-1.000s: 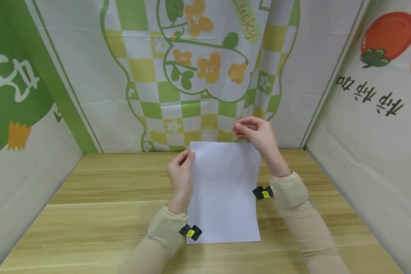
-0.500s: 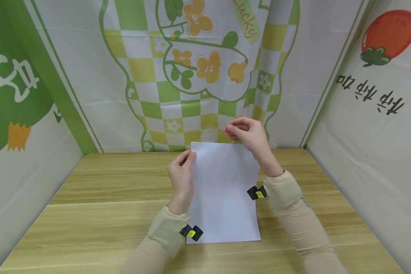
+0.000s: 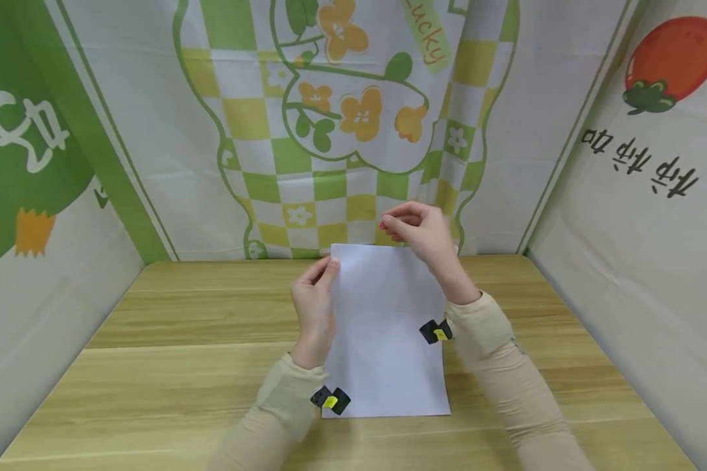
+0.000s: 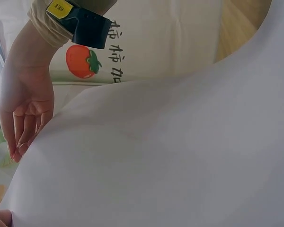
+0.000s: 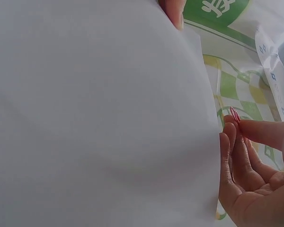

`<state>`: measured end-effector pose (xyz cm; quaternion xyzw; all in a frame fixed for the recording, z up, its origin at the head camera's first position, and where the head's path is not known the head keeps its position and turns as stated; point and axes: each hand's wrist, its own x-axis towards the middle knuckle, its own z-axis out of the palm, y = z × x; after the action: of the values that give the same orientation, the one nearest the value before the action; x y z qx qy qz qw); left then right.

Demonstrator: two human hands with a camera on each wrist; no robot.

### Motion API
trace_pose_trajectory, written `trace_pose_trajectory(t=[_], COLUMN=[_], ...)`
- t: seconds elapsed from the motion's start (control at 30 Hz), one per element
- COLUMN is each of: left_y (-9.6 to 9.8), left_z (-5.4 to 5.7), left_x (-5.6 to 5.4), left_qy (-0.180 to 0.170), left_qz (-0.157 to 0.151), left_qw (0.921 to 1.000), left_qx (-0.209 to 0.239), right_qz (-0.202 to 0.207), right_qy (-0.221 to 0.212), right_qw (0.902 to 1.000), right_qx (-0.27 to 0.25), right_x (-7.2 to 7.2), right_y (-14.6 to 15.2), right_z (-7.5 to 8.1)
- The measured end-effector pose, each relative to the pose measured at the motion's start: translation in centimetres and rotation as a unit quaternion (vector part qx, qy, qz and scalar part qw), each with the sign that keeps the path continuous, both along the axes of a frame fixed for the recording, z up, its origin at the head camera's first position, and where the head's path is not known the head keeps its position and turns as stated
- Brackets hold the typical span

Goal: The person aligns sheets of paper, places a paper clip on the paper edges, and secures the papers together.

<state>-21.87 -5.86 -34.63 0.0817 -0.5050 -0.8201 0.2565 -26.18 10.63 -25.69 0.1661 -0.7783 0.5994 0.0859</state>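
A sheet of white paper (image 3: 389,340) stands up from the table in the head view, its upper part raised. My left hand (image 3: 314,311) pinches it near the top left corner, thumb in front. Above the top edge, my right hand (image 3: 427,237) holds a small red paper clip (image 5: 235,115) between thumb and index finger. A looped end of the clip sticks out past the fingertips in the right wrist view. The right hand's other fingers (image 5: 226,156) lie close by the paper's edge; whether they touch it I cannot tell.
The wooden table (image 3: 182,366) lies under both arms. A printed cloth (image 3: 359,157) with checks and flowers hangs right behind the paper. More printed cloth walls stand at the left (image 3: 47,261) and right (image 3: 642,248). Each wrist wears a small black camera (image 3: 331,400).
My right hand has moved left along the paper's top edge with the paper clip in its fingers. The left hand and the paper have barely shifted.
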Motion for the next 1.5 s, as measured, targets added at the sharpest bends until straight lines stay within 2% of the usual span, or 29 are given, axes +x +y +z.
trace_pose_trajectory(t=[0.3,0.87,1.2,1.5], left_y=[0.1,0.4,0.4,0.5], left_z=[0.0,0.3,0.2,0.3], left_x=[0.0,0.3,0.5,0.5], left_qy=[-0.003,0.014,0.024,0.040], left_qz=[-0.004,-0.004,-0.017,-0.014], left_qw=[1.0000,0.9999,0.9995,0.9991], left_qx=[0.000,0.000,-0.006,0.009], right_qz=[-0.010,-0.008,-0.013,-0.021], right_qy=[0.019,0.048,0.055,0.064], right_qw=[0.9994,0.9977,0.9967,0.9951], right_qx=[0.026,0.048,0.059,0.073], right_x=[0.2,0.0,0.2,0.3], right_y=[-0.7,-0.9,-0.9,-1.2], right_z=[0.0,-0.6,-0.8,-0.8])
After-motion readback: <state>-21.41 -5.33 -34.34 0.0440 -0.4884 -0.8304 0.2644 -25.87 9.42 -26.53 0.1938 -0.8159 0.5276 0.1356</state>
